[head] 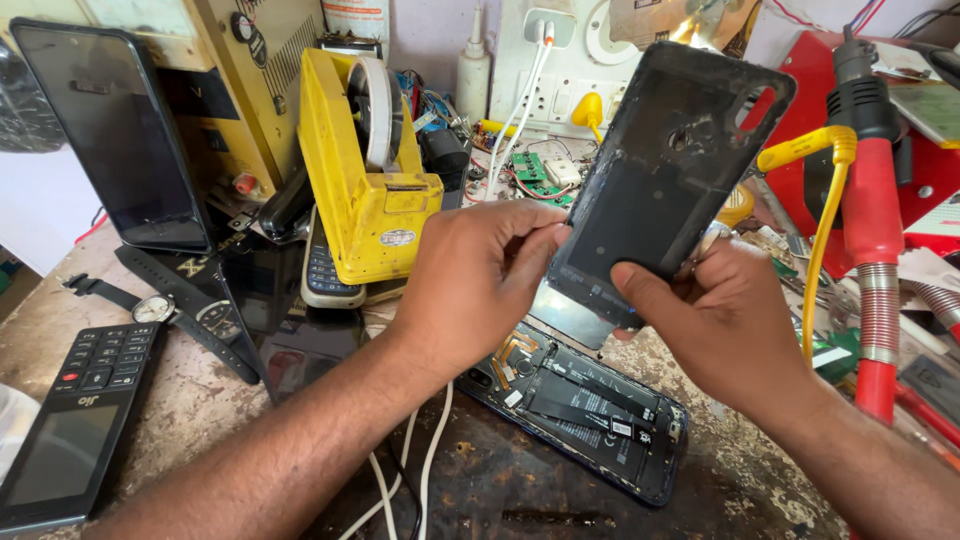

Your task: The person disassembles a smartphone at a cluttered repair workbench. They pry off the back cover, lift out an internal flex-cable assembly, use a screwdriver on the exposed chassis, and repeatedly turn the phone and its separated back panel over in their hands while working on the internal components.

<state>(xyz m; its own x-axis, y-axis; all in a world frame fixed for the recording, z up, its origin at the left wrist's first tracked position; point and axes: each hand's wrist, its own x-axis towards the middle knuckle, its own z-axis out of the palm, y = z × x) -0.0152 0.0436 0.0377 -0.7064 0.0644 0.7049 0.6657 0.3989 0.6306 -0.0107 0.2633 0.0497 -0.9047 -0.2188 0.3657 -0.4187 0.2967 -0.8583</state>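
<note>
Both my hands hold up a black phone back cover (668,170), inner side toward me, tilted to the right above the bench. My right hand (722,320) grips its lower edge with the thumb on the inside. My left hand (472,282) pinches its lower left edge. Below the hands lies an opened phone (590,405) with its battery and circuit board exposed, flat on the worn bench (200,400).
A yellow tape dispenser (368,170) stands behind my left hand. A keypad phone (80,420) and a wristwatch (155,310) lie at left, a dark tablet (110,135) leans behind. Red hot-air tool (868,230) with yellow cable at right. White cables (400,480) run toward me.
</note>
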